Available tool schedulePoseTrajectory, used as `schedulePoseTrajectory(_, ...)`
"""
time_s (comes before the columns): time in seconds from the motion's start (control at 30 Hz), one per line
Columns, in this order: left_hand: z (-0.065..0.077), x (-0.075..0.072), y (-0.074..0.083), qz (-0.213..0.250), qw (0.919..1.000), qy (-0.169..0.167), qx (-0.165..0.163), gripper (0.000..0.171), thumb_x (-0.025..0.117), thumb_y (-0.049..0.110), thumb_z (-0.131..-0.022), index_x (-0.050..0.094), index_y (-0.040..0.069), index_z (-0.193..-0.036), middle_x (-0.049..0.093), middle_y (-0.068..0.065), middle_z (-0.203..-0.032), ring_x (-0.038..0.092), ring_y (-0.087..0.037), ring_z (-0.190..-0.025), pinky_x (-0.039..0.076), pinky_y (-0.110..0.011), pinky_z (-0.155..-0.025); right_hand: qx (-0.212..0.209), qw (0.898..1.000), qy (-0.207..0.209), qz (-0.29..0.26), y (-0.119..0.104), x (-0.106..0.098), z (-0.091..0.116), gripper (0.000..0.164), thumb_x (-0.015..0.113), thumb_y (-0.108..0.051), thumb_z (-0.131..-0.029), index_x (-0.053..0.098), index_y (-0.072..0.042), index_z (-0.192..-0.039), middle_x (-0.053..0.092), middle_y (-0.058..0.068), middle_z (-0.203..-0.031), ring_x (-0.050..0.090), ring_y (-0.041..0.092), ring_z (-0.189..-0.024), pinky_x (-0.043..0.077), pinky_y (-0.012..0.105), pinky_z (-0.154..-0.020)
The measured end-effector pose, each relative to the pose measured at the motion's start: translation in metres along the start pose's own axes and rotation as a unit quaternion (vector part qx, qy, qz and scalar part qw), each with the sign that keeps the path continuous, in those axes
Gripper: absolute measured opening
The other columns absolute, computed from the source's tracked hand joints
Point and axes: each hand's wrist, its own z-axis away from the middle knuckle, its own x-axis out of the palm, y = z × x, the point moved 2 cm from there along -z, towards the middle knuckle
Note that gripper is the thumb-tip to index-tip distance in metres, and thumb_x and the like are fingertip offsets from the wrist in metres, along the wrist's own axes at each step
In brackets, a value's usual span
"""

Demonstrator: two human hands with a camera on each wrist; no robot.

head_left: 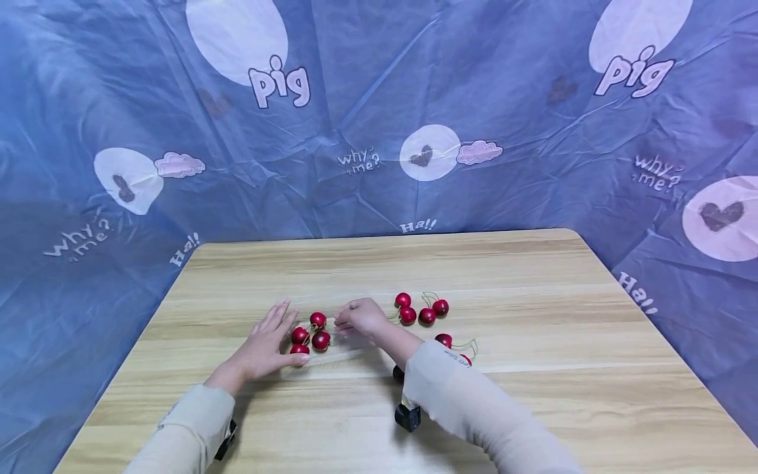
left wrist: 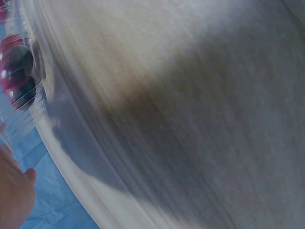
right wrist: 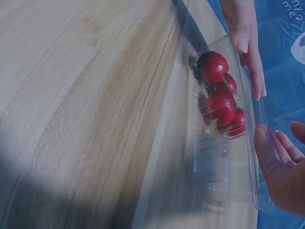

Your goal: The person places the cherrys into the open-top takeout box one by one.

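Observation:
A clear plastic box (right wrist: pixel 255 176) with several red cherries (right wrist: pixel 221 107) in it stands on the wooden table between my two hands; in the head view its walls barely show around the cherries (head_left: pixel 320 340). At its left end, my left hand (head_left: pixel 269 342) lies with fingers and thumb spread straight, the thumb along the near side. In the right wrist view this hand (right wrist: pixel 243 28) touches the box's rim. My right hand (head_left: pixel 361 317) is at the opposite end, its extended fingertips (right wrist: pixel 267 143) against the rim. The left wrist view is blurred, showing box and cherries (left wrist: pixel 16 71) at its edge.
Right of my right hand lie several loose cherries (head_left: pixel 407 316) with thin green stems, and more (head_left: pixel 443 340) nearer, partly behind my right sleeve (head_left: pixel 438 375). A blue printed cloth (head_left: pixel 355 197) hangs behind the table (head_left: pixel 533 296). Black wrist devices (head_left: pixel 408 417) sit under both forearms.

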Motion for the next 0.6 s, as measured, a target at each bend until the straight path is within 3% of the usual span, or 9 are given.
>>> schedulePoseTrajectory(0.3,0.001,0.001,0.002,0.004,1.0000,-0.003,-0.004,0.092,0.058,0.056,-0.070,0.023,0.002,-0.136,0.000,-0.013,-0.143,0.001,-0.035,-0.128,0.008,-0.057,-0.097,0.001,1.000,-0.017,-0.019,0.001,-0.014,0.003,0.024,0.051,0.001,-0.082,0.052,0.018,-0.100,0.056,0.032,-0.096,0.061,0.032,-0.081,0.049,0.033,-0.070)
schedulePoseTrajectory(0.6,0.001,0.000,0.002,0.002,1.0000,-0.004,-0.004,0.092,0.059,0.055,-0.070,0.023,0.002,-0.136,0.002,-0.013,-0.143,0.002,-0.035,-0.128,0.008,-0.057,-0.097,-0.010,0.999,-0.015,-0.045,-0.001,-0.036,0.011,0.026,0.051,0.001,-0.082,0.050,0.019,-0.101,0.061,0.027,-0.084,0.061,0.019,-0.068,0.049,0.034,-0.070)
